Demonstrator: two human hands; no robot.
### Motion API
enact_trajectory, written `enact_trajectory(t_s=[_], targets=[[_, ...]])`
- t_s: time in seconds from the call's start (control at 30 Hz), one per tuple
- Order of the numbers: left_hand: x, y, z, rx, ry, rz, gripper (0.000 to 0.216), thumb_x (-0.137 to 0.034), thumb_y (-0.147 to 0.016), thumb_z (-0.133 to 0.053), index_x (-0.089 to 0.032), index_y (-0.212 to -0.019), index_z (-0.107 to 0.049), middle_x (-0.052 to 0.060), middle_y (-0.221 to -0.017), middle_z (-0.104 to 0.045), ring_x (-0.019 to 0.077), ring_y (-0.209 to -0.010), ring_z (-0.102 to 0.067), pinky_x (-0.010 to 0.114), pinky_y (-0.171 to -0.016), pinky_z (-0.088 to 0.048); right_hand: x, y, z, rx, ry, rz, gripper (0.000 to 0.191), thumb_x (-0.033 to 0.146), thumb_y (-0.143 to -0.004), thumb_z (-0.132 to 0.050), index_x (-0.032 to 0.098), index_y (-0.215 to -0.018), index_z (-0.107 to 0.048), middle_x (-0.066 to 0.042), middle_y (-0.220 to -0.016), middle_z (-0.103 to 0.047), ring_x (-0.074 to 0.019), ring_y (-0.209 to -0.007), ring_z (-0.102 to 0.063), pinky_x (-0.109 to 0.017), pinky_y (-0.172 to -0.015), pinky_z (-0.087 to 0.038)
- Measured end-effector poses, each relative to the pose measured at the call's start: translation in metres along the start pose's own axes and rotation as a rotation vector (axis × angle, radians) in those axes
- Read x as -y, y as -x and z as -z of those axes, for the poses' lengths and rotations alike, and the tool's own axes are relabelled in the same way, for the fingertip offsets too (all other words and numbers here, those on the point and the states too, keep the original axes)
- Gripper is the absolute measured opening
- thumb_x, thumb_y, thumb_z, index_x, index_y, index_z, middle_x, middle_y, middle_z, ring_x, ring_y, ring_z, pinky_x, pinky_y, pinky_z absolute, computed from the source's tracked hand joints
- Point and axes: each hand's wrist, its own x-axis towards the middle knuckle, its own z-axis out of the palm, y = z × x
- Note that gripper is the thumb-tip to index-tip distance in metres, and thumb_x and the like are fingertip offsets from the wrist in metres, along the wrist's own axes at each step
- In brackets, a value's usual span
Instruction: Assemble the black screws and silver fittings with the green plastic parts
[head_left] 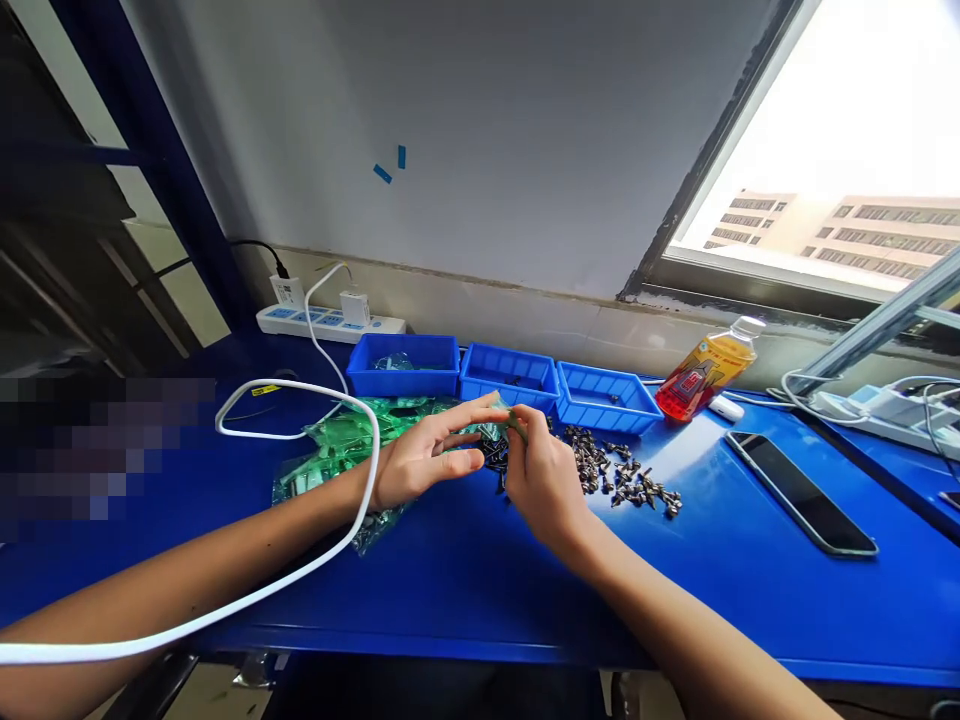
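My left hand (429, 455) reaches over a pile of green plastic bags (337, 440). Its fingers are stretched out with the thumb apart, and the fingertips touch a small green plastic bag (513, 419). The thumb and bent fingers of my right hand (546, 475) pinch this bag, most of which is hidden behind the hands. Loose dark metal screws (589, 458) lie on the blue table (465, 580), just beyond and to the right of my right hand. Some darker ones show between the two hands.
Behind the hands stand three blue bins, left (405, 380), middle (499, 385) and right (607, 405). A drink bottle (701, 375) leans near the wall. A phone (801, 492) lies at the right. A white cable (367, 480) loops across my left forearm from a power strip (300, 322).
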Motion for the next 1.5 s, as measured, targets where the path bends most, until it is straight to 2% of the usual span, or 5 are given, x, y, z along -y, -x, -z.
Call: enact_trajectory(t_s=[0.5,0.67,0.9,1.2,1.5], targets=[[-0.006,0.008,-0.007,-0.008,-0.237,-0.076,0.049,-0.027,-0.076,-0.059,-0.023,-0.125,-0.052,0.007,-0.146,-0.033,0.0305,-0.135,-0.027,0.047,-0.105,-0.035,0.004,0.006,-0.001,0.009,0.016,0.050,0.026,0.015,-0.086,-0.034,0.016,-0.106,-0.049,-0.009,-0.078,-0.070,-0.0196,-0.067,-0.067,-0.027,-0.056,-0.048],[-0.003,0.008,-0.013,-0.054,-0.205,-0.080,0.043,-0.029,-0.077,-0.058,-0.022,-0.119,-0.051,0.009,-0.145,-0.036,0.0281,-0.136,-0.026,0.044,-0.106,-0.034,0.006,0.004,-0.001,0.012,-0.023,0.013,0.023,0.016,-0.084,-0.035,0.017,-0.100,-0.052,-0.008,-0.079,-0.070,-0.0195,-0.070,-0.066,-0.027,-0.059,-0.048],[0.000,0.006,-0.016,-0.083,-0.109,-0.082,0.038,-0.032,-0.077,-0.058,-0.021,-0.113,-0.053,0.011,-0.142,-0.038,0.0280,-0.134,-0.029,0.045,-0.107,-0.032,0.013,-0.002,0.005,-0.069,-0.242,-0.138,0.008,0.024,-0.082,-0.040,0.022,-0.079,-0.047,-0.001,-0.063,-0.066,-0.0151,-0.051,-0.060,-0.024,-0.048,-0.041],[-0.006,0.009,-0.017,-0.128,-0.070,-0.099,0.031,-0.031,-0.076,-0.059,-0.021,-0.105,-0.056,0.010,-0.141,-0.040,0.0275,-0.136,-0.026,0.044,-0.107,-0.032,0.014,0.001,0.007,-0.035,-0.283,-0.099,0.005,0.025,-0.082,-0.041,0.024,-0.078,-0.040,0.002,-0.056,-0.061,-0.0129,-0.043,-0.053,-0.023,-0.044,-0.037],[0.000,0.003,-0.019,-0.289,-0.194,-0.071,0.013,-0.031,-0.076,-0.055,-0.018,-0.080,-0.054,0.012,-0.118,-0.059,0.0264,-0.114,-0.052,0.044,-0.097,-0.042,0.013,0.002,0.001,0.034,-0.267,-0.012,0.007,0.025,-0.082,-0.042,0.022,-0.077,-0.045,0.001,-0.061,-0.065,-0.0138,-0.051,-0.059,-0.023,-0.049,-0.041]])
